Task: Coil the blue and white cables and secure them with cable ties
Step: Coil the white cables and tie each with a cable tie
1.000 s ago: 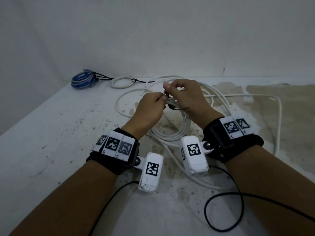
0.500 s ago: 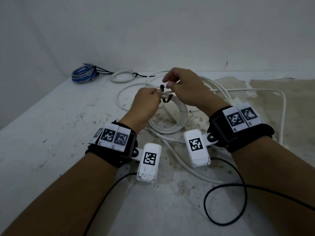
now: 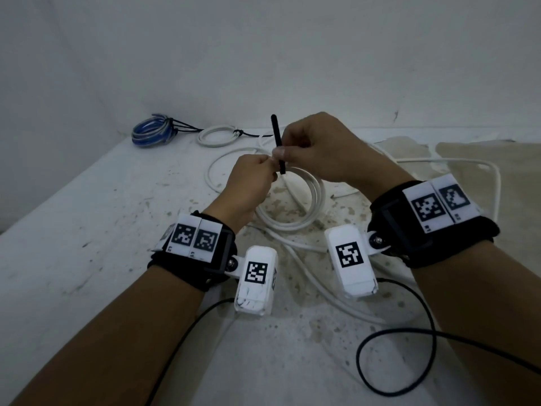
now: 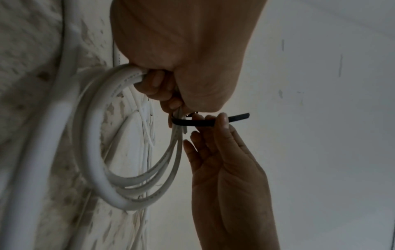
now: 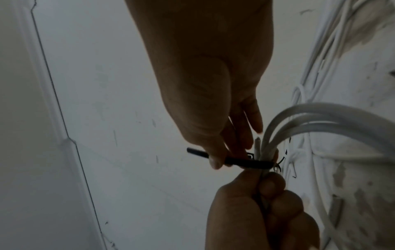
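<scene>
A coil of white cable (image 3: 310,197) hangs just above the table, and my left hand (image 3: 251,183) grips its bunched strands (image 4: 132,76) in a fist. A black cable tie (image 3: 277,142) wraps those strands (image 5: 265,152), its tail standing up. My right hand (image 3: 316,148) pinches the tie's tail (image 4: 205,122) between thumb and forefinger, right beside the left fist (image 5: 256,211). The tie's tail (image 5: 235,159) sticks out past the right thumb. More loose white cable (image 3: 494,186) trails over the table.
A tied blue cable coil (image 3: 152,131) and a small tied white coil (image 3: 218,136) lie at the back near the wall. Black sensor leads (image 3: 395,347) loop on the table (image 3: 87,230) near my forearms. The wall stands close behind.
My right hand has pulled the tie's tail upward, so it now stands straight above the bundle instead of a slack loop. Both hands have stayed together over the coil.
</scene>
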The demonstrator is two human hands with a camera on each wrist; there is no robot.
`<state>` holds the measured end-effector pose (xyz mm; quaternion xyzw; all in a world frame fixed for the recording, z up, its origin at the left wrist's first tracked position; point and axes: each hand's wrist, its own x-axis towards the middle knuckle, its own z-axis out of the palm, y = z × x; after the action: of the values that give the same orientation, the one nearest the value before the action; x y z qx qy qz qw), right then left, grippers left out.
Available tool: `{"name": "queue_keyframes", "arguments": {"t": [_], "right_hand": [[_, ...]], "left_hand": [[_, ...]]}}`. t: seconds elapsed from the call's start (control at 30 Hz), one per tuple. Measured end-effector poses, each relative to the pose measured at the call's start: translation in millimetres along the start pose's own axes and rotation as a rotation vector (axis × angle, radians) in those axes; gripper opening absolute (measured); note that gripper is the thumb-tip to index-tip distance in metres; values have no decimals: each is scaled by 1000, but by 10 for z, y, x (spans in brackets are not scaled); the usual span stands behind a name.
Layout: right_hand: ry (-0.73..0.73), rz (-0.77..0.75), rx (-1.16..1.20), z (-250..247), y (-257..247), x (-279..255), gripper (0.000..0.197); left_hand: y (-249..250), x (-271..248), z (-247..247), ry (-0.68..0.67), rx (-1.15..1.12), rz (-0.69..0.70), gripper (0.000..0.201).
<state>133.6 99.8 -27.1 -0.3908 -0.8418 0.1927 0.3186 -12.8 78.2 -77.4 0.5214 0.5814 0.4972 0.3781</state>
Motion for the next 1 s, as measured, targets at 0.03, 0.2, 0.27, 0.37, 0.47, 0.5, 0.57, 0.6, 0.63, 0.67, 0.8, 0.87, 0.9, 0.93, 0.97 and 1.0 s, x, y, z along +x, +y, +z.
{"name": "queue_keyframes", "arguments": {"t": [0.03, 0.2, 0.27, 0.37, 0.47, 0.5, 0.57, 0.6, 0.63, 0.67, 0.8, 0.87, 0.9, 0.93, 0.97, 1.0], "right_hand": [[34, 38, 52, 23, 8, 10, 18], [143, 149, 75, 95, 12, 41, 26], [94, 155, -42, 88, -3, 33, 35], [34, 160, -185, 61, 5, 35, 32], [-18, 143, -259, 10, -22, 13, 21], [-24, 127, -284, -7, -37, -4, 19], [-30, 94, -309, -33, -56, -25, 17], [-38, 87, -309, -46, -65, -34, 15], [-52, 88, -306, -49, -75, -39, 14], [-64, 86, -304, -47, -85, -42, 14], [-76, 99, -330, -24, -105, -28, 14], [-63, 106, -330, -15, -101, -28, 13], [-52, 106, -326, -9, -101, -30, 13], [-36, 107, -320, -3, -105, -32, 13], [-16, 110, -315, 2, -109, -34, 13], [5, 115, -312, 6, -113, -33, 13]], "left_hand": [[-2, 6, 1, -1, 0, 1, 23], [-24, 19, 14, 19, 32, 10, 31], [-41, 15, 35, 16, 76, 25, 35], [-60, 10, 53, 22, 83, 18, 37], [-58, 13, 46, 29, 31, -40, 29], [-57, 12, 44, 28, 14, -63, 25], [-56, 13, 45, 25, -8, -99, 22], [-57, 14, 47, 27, -12, -111, 23], [-57, 15, 50, 30, -11, -119, 23], [-58, 16, 51, 31, -5, -122, 23], [-61, 15, 53, 21, 29, -109, 27], [-66, 8, 56, 21, 36, -97, 31], [-70, 5, 56, 21, 34, -95, 31], [-72, 3, 55, 21, 29, -96, 29], [-72, -1, 56, 22, 23, -98, 27], [-69, -6, 57, 26, 18, -101, 27]]}}
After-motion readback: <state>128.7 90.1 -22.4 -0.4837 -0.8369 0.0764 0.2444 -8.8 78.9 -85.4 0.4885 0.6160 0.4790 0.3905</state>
